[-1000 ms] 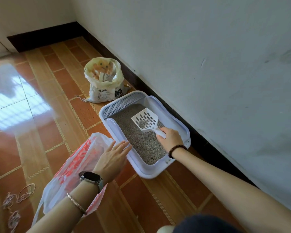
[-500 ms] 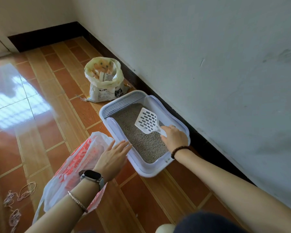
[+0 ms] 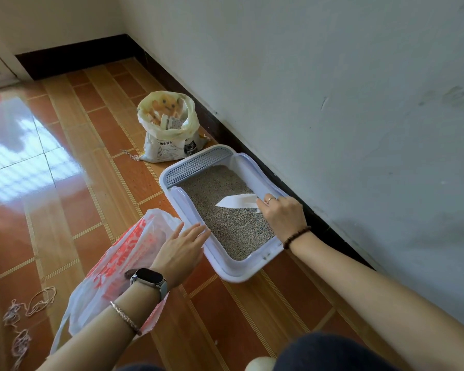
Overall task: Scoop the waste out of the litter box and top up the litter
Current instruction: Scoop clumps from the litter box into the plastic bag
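Holding anything, that right hand (image 3: pixel 281 215)?

Yes, the scoop (image 3: pixel 236 202). The fingers are curled round its handle, with a ring on one of them and a bead bracelet (image 3: pixel 296 236) at the wrist.

Where is the scoop?

Inside the box (image 3: pixel 241 271), towards the wall side, about midway along. Its blade is turned nearly edge-on and low over the litter (image 3: pixel 225 228). It's blurred, so I can't tell whether the edge is in the grains or just above them.

And the left hand (image 3: pixel 180 250)?

Fingers straight and close together, gripping nothing. The tips reach the box's left rim; touching or not, I can't say. A watch (image 3: pixel 148 279) and a thin bracelet sit on that wrist.

What's under it?

A white bag (image 3: pixel 113 269) with red print, lying on the floor (image 3: pixel 73 210) just beside the box's left side. Its mouth is near the fingers.

The box itself?

On the tiles, alongside the dark skirting of the wall (image 3: pixel 359 103). There's a grid panel at its far end and grey litter across the bottom.

Any spare litter?

An open sack (image 3: pixel 169 129) stands just past the far end of the box, near the skirting. Loose string (image 3: pixel 24 317) lies on the floor at the far left, well apart from everything.
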Available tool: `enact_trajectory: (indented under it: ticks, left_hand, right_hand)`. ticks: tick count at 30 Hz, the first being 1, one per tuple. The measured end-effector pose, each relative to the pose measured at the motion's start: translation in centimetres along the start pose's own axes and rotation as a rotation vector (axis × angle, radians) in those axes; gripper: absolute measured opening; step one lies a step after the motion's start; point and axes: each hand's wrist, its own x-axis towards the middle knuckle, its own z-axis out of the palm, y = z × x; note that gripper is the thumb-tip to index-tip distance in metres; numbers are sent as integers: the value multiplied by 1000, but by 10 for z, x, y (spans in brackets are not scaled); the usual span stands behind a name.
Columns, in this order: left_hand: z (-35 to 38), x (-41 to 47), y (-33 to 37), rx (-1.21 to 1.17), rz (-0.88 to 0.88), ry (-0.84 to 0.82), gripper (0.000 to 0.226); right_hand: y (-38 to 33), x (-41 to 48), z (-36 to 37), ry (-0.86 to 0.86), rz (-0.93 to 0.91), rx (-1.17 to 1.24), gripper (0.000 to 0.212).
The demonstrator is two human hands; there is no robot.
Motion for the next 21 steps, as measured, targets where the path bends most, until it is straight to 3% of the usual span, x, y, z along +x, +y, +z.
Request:
enact_trajectory:
  ticks: [8,10,15,19,21]
  left_hand:
    - [3,0,0,11,-7,5,51]
    - [4,0,0,9,-8,12,51]
    - [3,-1,0,7,-1,31,50]
    - [2,-1,1,8,0,34,50]
    - [2,-1,1,7,-1,35,50]
  right_hand:
    - [1,-2,-4,28,75,71,18]
    - [1,-2,-7,-85,193,203,17]
    - [3,-1,-6,-562,601,549,22]
    - [2,-2,-1,-679,638,624,7]
    - [-2,-2,4,-688,618,591,19]
